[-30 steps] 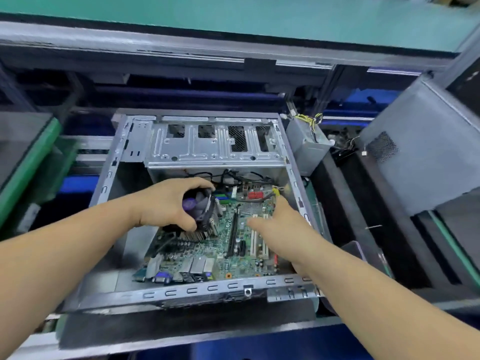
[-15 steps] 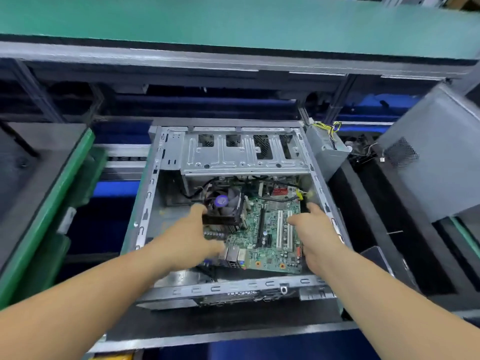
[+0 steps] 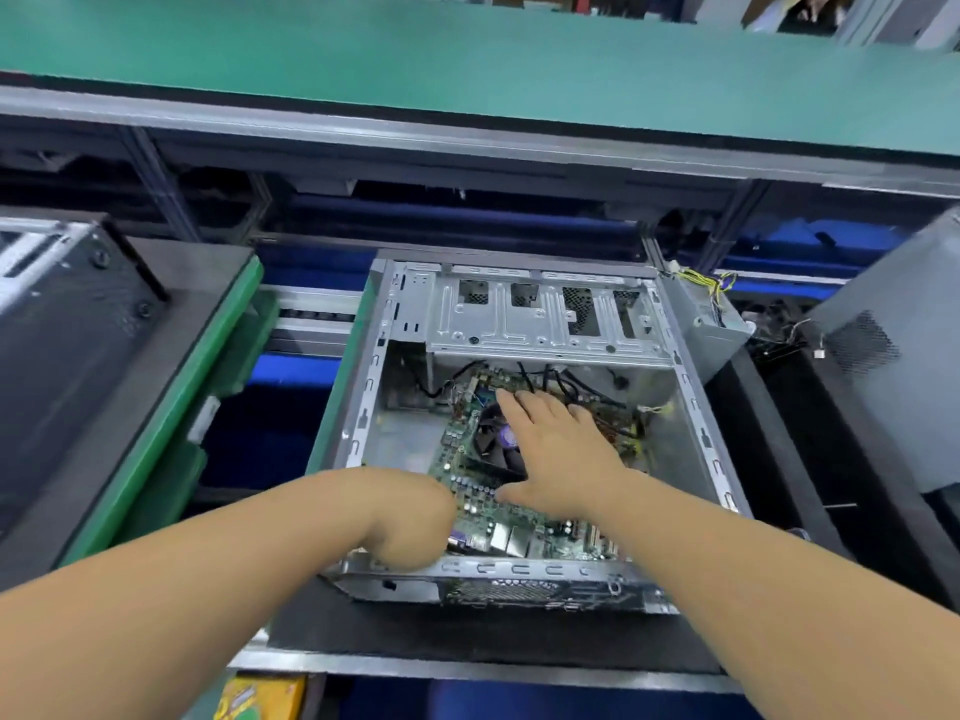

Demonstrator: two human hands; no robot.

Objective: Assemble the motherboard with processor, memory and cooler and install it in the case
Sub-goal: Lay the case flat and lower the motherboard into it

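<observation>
A green motherboard (image 3: 470,504) is seen lying inside an open metal case (image 3: 691,407) that rests on its side on a dark tray at an assembly line. The board sits on the case floor, its rear ports turned toward the near wall of the case. A black cooler (image 3: 496,444) with a purple centre label is mounted on the board, partly covered by the right hand (image 3: 563,452). That hand is spread flat, palm down, fingers straight and reaching toward the far edge of the board, the thumb resting near a row of capacitors; nothing is gripped by it. The left hand (image 3: 410,522) is bent down at the wrist beside the port end of the board, just inside the near wall; its fingers are hidden, so whether anything is held cannot be told. Black cables (image 3: 566,379) are draped beneath the drive cage (image 3: 540,317) at the far end of the case. A grey power supply (image 3: 701,324) with yellow wires is set just beside the case's right wall.
</observation>
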